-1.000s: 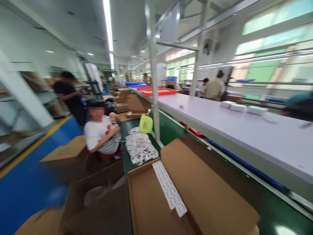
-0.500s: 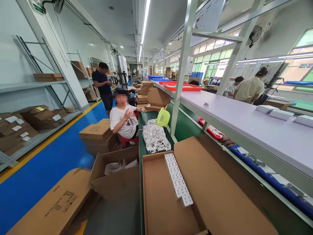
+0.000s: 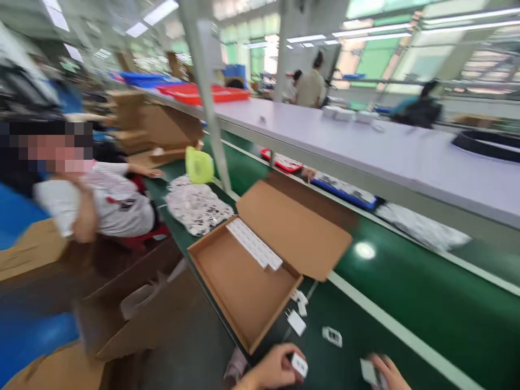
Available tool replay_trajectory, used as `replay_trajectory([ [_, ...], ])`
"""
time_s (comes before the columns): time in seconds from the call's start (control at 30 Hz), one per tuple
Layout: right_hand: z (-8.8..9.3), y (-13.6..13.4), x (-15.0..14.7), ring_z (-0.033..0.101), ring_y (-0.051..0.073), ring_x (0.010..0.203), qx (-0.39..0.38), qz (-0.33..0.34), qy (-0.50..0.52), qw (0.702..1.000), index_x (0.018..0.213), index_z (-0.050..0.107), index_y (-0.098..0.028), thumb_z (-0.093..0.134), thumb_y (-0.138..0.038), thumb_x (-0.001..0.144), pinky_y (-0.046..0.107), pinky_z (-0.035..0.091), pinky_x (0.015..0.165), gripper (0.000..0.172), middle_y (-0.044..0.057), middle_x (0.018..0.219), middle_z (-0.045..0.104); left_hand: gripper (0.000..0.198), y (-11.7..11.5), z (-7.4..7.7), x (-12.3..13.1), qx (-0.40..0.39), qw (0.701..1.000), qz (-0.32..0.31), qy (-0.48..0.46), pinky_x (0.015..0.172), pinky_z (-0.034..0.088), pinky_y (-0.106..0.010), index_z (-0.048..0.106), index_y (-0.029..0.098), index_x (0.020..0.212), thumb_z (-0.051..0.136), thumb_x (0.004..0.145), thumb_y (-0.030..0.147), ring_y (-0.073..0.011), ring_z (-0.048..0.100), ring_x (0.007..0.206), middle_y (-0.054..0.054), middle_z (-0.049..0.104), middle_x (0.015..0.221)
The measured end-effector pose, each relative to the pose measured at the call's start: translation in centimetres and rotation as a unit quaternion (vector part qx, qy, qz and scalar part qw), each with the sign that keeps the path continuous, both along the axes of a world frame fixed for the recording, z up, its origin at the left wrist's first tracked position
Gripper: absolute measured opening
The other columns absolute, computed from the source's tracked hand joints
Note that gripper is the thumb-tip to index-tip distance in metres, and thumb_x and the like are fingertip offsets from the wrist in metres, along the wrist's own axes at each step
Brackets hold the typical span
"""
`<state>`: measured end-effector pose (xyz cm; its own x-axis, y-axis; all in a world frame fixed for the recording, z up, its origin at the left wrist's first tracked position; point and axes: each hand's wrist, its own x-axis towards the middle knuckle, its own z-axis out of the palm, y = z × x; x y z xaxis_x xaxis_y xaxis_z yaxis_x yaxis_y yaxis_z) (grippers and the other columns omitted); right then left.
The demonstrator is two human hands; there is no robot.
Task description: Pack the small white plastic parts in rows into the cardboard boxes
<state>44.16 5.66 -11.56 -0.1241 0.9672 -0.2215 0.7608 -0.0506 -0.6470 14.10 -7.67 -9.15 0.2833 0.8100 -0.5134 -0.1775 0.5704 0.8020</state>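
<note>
At the bottom edge, my left hand (image 3: 273, 369) is closed around a small white power adapter (image 3: 299, 365) whose end face has two dark slots. Farther right, my right hand (image 3: 389, 372) pinches a flat whitish piece (image 3: 368, 372), blurred and partly cut off by the frame. Between and beyond my hands lie a white adapter with metal prongs (image 3: 297, 322), a white part with a dark inside (image 3: 332, 336) and small white pieces (image 3: 301, 301). Left of these stands an open cardboard box (image 3: 244, 292), with white blocks (image 3: 254, 244) in rows along its far side.
A bag of small white parts (image 3: 197, 206) and a yellow-green basket (image 3: 199, 166) sit beyond the box on the green bench (image 3: 390, 292). A seated person (image 3: 117, 200) is at left. The raised white shelf (image 3: 325, 135) and its post (image 3: 211, 108) stand behind.
The view has swung right and down, bringing both my hands and the loose white parts on the bench into sight. The seated person and the box now appear farther left.
</note>
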Motion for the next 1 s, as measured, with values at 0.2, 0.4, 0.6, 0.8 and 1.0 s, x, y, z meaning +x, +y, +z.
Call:
replay_trajectory([
  [0.2,7.7,-4.0,-3.3,0.036,0.025,0.12,0.084,0.029,-0.093,0.992,0.124,0.04,-0.027,0.043,-0.016,0.063,0.042,0.034,0.097,0.062,0.005,0.127,0.042,0.024,2.1,0.9,-1.1,0.123,0.98,-0.01,0.156,0.06,0.046,-0.022,0.055,0.019,0.092,0.054,0.068,0.019,-0.0095,0.055,0.064,-0.001,0.056,0.091],
  [0.4,8.7,-0.6,-15.1,0.053,0.02,0.093,0.042,0.056,-0.017,0.997,0.092,0.055,-0.018,0.038,-0.012,0.078,0.033,0.039,0.085,0.023,0.007,0.095,0.055,0.03,2.7,0.0,-2.1,0.158,0.964,0.05,0.207,0.057,0.049,-0.026,0.049,0.019,0.105,0.045,0.076,0.027,-0.0091,0.051,0.062,-0.009,0.044,0.113],
  [0.6,5.4,1.9,-22.2,0.057,0.019,0.078,0.024,-0.023,0.055,0.998,0.079,0.058,-0.012,0.052,-0.005,0.068,0.03,0.039,0.074,0.014,0.004,0.081,0.055,0.067,0.5,1.3,-2.2,0.207,0.955,0.013,0.21,0.074,0.05,-0.03,0.008,0.024,0.136,0.041,0.078,0.017,-0.0078,0.052,0.071,-0.016,0.003,0.143],
  [0.8,7.6,-0.6,-17.0,0.06,0.014,0.075,0.07,-0.167,0.215,0.96,0.1,0.059,-0.012,0.038,-0.033,0.084,0.027,0.044,0.072,0.035,0.006,0.091,0.06,0.045,-1.0,3.0,-2.4,0.261,0.942,-0.104,0.182,0.086,0.047,-0.034,0.039,0.024,0.122,0.04,0.078,0.017,-0.0147,0.053,0.093,-0.01,0.016,0.141],
  [1.0,7.0,-11.3,-10.1,0.06,0.015,0.063,0.051,-0.385,0.459,0.799,0.093,0.067,-0.02,0.068,-0.045,0.064,0.026,0.05,0.063,0.038,0.004,0.077,0.067,0.067,6.4,1.4,6.3,0.186,0.974,0.024,0.127,0.074,0.052,-0.035,0.014,0.02,0.134,0.045,0.075,0.016,-0.0087,0.059,0.066,-0.021,0.001,0.143],
])
